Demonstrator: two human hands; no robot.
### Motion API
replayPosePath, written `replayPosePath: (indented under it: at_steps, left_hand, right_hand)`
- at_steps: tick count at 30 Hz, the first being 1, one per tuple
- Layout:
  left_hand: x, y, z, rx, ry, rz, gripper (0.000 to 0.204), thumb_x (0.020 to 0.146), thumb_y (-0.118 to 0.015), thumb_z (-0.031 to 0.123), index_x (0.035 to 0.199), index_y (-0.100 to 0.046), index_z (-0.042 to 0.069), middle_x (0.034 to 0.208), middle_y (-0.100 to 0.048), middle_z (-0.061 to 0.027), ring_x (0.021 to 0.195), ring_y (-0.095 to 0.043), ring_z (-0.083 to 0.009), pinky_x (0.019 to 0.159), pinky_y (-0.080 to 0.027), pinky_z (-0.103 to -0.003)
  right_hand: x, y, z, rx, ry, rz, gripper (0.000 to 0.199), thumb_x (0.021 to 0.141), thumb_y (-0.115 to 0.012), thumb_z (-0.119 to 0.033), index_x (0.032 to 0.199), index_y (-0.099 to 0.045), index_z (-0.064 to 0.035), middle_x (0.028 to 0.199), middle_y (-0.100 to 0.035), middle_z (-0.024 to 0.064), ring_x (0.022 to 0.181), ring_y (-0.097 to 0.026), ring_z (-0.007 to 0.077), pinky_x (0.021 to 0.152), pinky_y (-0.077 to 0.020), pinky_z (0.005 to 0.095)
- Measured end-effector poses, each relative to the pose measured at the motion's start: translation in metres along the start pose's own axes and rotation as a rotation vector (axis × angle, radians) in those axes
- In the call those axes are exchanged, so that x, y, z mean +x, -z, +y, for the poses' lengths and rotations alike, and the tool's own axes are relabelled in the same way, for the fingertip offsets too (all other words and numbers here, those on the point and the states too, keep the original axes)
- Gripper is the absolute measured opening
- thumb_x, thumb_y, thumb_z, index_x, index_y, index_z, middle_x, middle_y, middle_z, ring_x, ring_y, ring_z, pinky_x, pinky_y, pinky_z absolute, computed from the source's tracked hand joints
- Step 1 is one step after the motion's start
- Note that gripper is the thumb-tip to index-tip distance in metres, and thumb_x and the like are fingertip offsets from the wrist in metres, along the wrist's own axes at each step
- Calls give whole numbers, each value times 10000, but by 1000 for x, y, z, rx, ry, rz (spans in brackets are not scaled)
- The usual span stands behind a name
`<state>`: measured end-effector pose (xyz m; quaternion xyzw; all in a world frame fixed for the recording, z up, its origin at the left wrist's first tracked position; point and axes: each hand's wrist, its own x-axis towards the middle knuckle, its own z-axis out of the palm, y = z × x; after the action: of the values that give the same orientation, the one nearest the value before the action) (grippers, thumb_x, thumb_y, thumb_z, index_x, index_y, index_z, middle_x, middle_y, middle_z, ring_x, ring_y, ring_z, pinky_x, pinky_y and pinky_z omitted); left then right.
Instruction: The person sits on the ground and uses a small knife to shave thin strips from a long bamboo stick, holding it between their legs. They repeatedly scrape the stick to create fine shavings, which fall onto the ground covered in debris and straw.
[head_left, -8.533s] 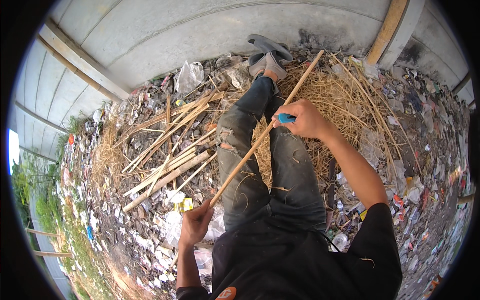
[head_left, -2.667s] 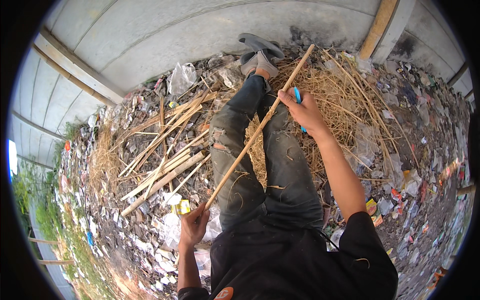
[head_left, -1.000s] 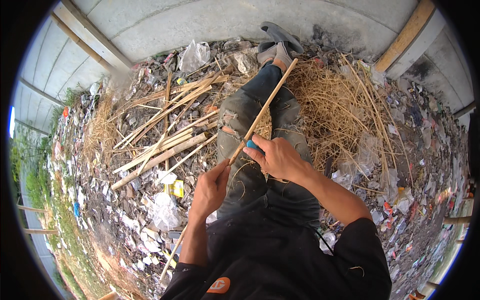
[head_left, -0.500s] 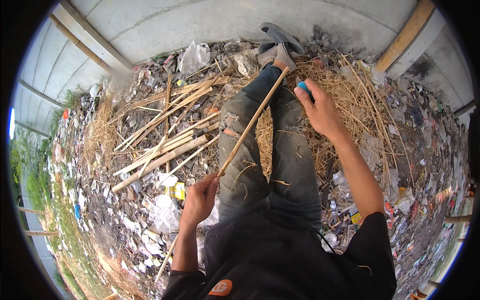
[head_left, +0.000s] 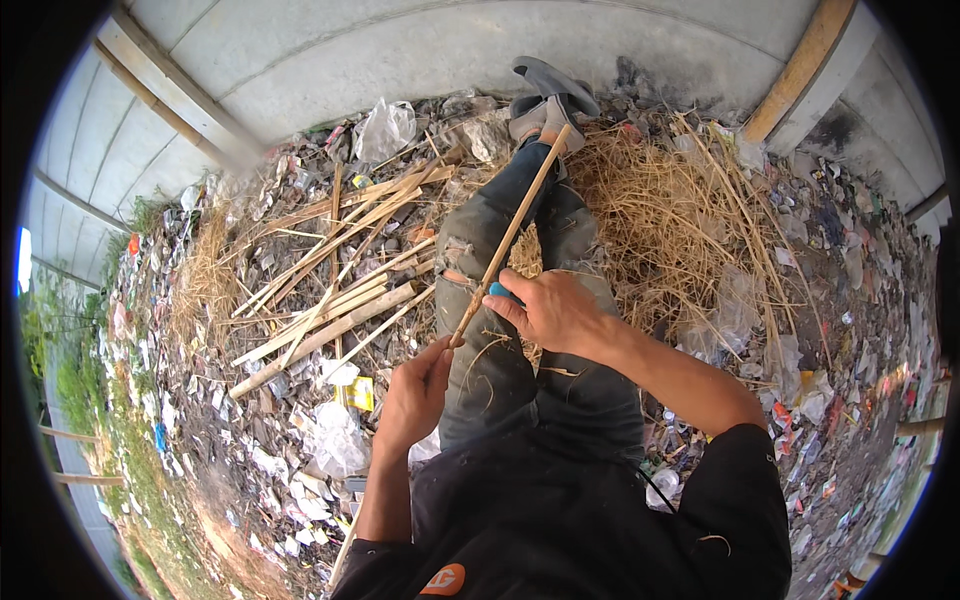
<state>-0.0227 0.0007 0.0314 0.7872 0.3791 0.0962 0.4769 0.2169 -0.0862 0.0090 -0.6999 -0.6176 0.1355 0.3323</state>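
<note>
A long, thin bamboo stick (head_left: 527,205) slants over my outstretched legs, its far end near my feet. My left hand (head_left: 414,392) is closed round it near my left thigh, and its lower part comes out below beside my left forearm. My right hand (head_left: 562,312) grips a small blue-handled knife (head_left: 497,290) against the stick, a little above my left hand. Only part of the blue handle shows; the blade is hidden at the stick.
Split bamboo strips (head_left: 330,250) and a thicker bamboo pole (head_left: 320,343) lie to my left. A heap of dry shavings (head_left: 650,210) lies by my right leg. Plastic litter (head_left: 335,440) covers the ground. A concrete wall (head_left: 450,45) stands beyond my feet.
My right hand has come down and left with the knife, from beside the stick's far part to the stick near my left hand. My left hand has shifted slightly right.
</note>
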Motion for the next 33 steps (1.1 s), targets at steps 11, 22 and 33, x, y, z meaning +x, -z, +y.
replayPosePath:
  at_steps: [11, 22, 33]
  left_hand:
    - [-49, 45, -45, -99, 143, -140, 317, 1126, -520, 226, 1266, -713, 17, 633, -359, 90, 585, -330, -33, 531, -295, -257]
    - [-4, 14, -20, -191, 29, -198, 333, 1134, -500, 239, 1255, -700, 1, 653, -359, 92, 592, -327, -28, 533, -289, -255]
    - [-35, 22, -35, -120, 74, -235, 339, 1138, -465, 232, 1255, -694, 12, 634, -383, 92, 571, -350, -25, 526, -307, -252]
  right_hand:
    - [6, 130, 169, -106, -401, 660, 607, 1111, -427, -540, 1008, -632, 22, 765, -605, 155, 711, -596, 292, 684, -447, 480]
    - [-15, -6, -14, 124, -84, -119, 441, 1076, -520, -432, 1053, -622, -4, 678, -662, 263, 697, -681, 485, 645, -526, 574]
    - [15, 37, 96, -126, -175, 180, 499, 1078, -519, -501, 990, -635, -24, 707, -666, 234, 698, -663, 465, 617, -493, 535]
